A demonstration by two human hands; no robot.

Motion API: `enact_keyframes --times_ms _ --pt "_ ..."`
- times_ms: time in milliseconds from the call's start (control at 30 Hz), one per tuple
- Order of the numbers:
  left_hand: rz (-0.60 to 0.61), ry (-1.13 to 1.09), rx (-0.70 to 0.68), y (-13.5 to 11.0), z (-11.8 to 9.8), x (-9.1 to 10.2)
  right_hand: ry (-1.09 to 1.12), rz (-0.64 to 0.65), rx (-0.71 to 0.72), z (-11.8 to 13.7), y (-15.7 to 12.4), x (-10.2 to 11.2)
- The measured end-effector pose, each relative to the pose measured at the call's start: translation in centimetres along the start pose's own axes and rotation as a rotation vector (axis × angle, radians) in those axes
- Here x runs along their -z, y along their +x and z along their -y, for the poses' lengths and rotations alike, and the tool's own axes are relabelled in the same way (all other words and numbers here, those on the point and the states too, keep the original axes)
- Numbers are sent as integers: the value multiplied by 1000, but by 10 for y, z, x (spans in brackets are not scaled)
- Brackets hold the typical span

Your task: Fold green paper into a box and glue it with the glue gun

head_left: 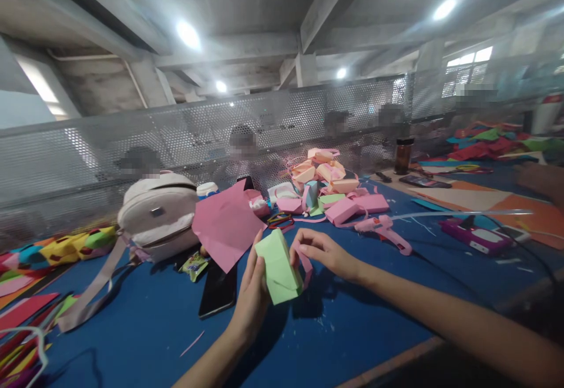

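Above the blue table, my left hand (253, 294) grips a light green folded paper box (278, 267) from its left side, thumb on the near face. My right hand (324, 253) is at the box's right edge, fingers curled and pinching a pink paper strip (306, 270) that hangs down beside the box. Whether the strip is joined to the box I cannot tell. Beyond my right hand lies a pink hot glue gun (382, 230). A large pink paper sheet (229, 220) leans behind my left hand, and a black phone (218, 288) lies just left of it.
Folded paper boxes (330, 176) are heaped by the perforated metal screen (273, 123). A white backpack (159, 214) stands left, its strap across the blue table (145, 341). A purple device (473, 236) with a cable and a brown bottle (403, 156) are right. Another person's hand (540, 179) shows far right.
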State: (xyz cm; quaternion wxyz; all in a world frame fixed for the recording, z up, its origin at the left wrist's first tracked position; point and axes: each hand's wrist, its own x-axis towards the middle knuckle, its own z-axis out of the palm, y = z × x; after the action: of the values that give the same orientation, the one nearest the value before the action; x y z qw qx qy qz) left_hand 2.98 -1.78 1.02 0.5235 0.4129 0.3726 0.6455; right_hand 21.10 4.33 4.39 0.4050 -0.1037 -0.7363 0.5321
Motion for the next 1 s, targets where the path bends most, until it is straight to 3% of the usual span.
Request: enact_keyframes --times_ms 400,567,667,800,900,1000 --pt "-54 -6 47 5 3 3 -2 13 -41 -10 -1 -2" --pt "-5 61 7 4 3 6 -88 2 -28 -13 -1 0" --pt "23 159 -80 4 -1 8 -200 -64 -7 -14 0 1" --pt "-60 329 -269 5 -9 9 -285 -198 59 -5 -3 -2" --pt "-87 413 -356 5 -13 8 -265 -75 93 8 -12 -13" --pt "-98 467 -399 6 -12 9 -261 99 18 15 -22 -29"
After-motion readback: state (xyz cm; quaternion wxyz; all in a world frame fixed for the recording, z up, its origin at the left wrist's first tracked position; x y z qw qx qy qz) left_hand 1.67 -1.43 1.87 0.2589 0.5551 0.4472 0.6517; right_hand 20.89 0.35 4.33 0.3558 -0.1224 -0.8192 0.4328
